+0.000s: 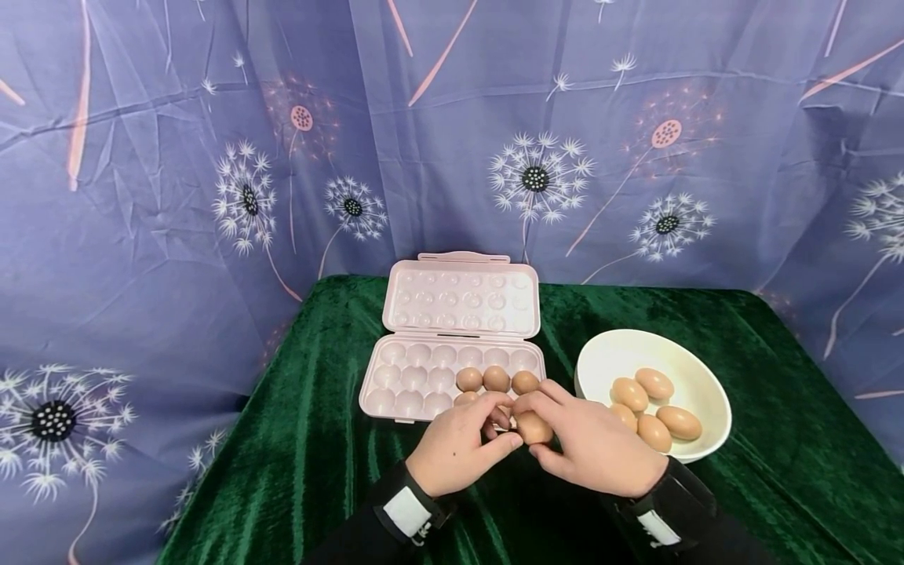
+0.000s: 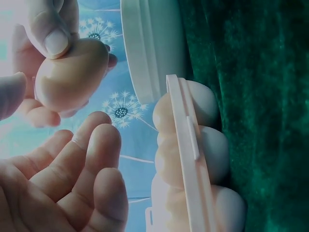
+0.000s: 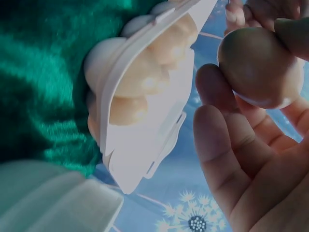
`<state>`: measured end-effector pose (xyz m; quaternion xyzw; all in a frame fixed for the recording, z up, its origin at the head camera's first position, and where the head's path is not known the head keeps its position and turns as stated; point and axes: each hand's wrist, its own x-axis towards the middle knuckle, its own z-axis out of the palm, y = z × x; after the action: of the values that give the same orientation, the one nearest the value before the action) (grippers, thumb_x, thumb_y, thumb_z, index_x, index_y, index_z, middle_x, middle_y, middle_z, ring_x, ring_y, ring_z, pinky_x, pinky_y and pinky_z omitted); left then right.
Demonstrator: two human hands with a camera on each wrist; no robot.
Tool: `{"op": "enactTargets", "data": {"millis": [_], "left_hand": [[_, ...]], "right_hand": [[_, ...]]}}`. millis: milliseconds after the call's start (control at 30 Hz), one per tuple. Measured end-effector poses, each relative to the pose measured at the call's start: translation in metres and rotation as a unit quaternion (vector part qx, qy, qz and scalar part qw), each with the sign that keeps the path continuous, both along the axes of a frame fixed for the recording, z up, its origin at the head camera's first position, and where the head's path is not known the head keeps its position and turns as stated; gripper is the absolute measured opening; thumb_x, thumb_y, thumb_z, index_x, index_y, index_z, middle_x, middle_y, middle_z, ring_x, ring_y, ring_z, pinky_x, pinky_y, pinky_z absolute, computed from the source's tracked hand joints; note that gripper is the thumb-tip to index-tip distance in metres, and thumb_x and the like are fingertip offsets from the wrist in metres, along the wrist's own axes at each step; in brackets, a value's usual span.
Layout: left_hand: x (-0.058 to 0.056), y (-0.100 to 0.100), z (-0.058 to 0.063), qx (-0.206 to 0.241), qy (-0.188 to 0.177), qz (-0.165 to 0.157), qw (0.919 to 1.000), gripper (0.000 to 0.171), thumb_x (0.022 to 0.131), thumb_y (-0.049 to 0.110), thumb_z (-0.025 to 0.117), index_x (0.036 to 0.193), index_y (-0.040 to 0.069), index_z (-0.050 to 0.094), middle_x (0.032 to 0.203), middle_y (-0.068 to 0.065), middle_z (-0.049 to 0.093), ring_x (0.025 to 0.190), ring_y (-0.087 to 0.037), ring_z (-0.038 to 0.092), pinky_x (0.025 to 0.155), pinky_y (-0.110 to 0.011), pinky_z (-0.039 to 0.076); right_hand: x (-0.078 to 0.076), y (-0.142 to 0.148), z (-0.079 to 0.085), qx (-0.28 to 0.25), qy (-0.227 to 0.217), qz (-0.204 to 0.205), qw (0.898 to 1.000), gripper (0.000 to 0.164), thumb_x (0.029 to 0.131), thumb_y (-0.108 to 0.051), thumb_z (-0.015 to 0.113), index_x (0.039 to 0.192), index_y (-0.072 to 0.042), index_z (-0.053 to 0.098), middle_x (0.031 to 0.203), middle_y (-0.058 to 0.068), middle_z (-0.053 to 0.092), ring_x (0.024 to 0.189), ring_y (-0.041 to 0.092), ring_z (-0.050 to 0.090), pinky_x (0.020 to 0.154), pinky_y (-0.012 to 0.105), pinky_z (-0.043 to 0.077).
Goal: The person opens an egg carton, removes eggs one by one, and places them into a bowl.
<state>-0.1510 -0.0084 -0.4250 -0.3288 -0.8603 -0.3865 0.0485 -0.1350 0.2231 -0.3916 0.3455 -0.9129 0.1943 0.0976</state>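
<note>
My right hand pinches a brown egg between thumb and fingers, just in front of the pale pink egg box. In the left wrist view this egg is seen in the right hand's fingers. My left hand hovers close beside the egg; its fingers are loosely bent and hold nothing, as the left wrist view of the hand shows. Several brown eggs sit in the right part of the box's cups, some of them hidden behind the hands. The box's lid lies folded back.
To the right stands a white bowl with several brown eggs in it. A green velvet cloth covers the table. Behind hangs a blue-violet curtain with dandelion prints.
</note>
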Motion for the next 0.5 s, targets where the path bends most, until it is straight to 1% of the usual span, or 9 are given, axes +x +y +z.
{"op": "enactTargets", "data": {"millis": [100, 200, 367, 500], "left_hand": [[0.000, -0.001, 0.000, -0.003, -0.006, 0.003, 1.0000, 0.038, 0.095, 0.040, 0.069, 0.128, 0.022, 0.061, 0.098, 0.016, 0.065, 0.082, 0.002, 0.058, 0.069, -0.017, 0.048], [-0.001, -0.002, 0.001, -0.007, -0.014, 0.007, 0.9999, 0.039, 0.095, 0.039, 0.069, 0.128, 0.020, 0.061, 0.098, 0.014, 0.065, 0.082, 0.002, 0.059, 0.069, -0.018, 0.048], [-0.003, -0.006, 0.003, -0.011, -0.018, 0.014, 0.9997, 0.037, 0.094, 0.036, 0.071, 0.125, 0.018, 0.061, 0.099, 0.011, 0.067, 0.083, 0.000, 0.061, 0.071, -0.021, 0.050], [-0.004, -0.008, 0.003, -0.016, -0.015, 0.016, 0.9996, 0.037, 0.095, 0.037, 0.070, 0.126, 0.018, 0.061, 0.097, 0.013, 0.067, 0.081, -0.001, 0.062, 0.070, -0.021, 0.049]], "right_hand": [[-0.001, 0.005, 0.003, 0.010, 0.011, -0.019, 1.000, 0.047, 0.081, -0.028, 0.080, 0.121, -0.019, 0.057, 0.106, -0.011, 0.048, 0.063, 0.000, 0.045, 0.053, 0.019, 0.042], [-0.003, 0.010, 0.005, 0.011, 0.008, -0.026, 1.000, 0.043, 0.082, -0.026, 0.079, 0.118, -0.019, 0.057, 0.103, -0.011, 0.046, 0.062, -0.001, 0.044, 0.053, 0.018, 0.042], [-0.007, 0.020, 0.008, 0.016, -0.003, -0.030, 0.999, 0.041, 0.083, -0.024, 0.078, 0.118, -0.023, 0.057, 0.105, -0.012, 0.048, 0.063, -0.002, 0.045, 0.056, 0.018, 0.044], [-0.011, 0.028, 0.011, 0.022, -0.003, -0.034, 0.999, 0.043, 0.084, -0.024, 0.078, 0.121, -0.022, 0.058, 0.110, -0.010, 0.051, 0.063, -0.002, 0.046, 0.059, 0.020, 0.046]]}}
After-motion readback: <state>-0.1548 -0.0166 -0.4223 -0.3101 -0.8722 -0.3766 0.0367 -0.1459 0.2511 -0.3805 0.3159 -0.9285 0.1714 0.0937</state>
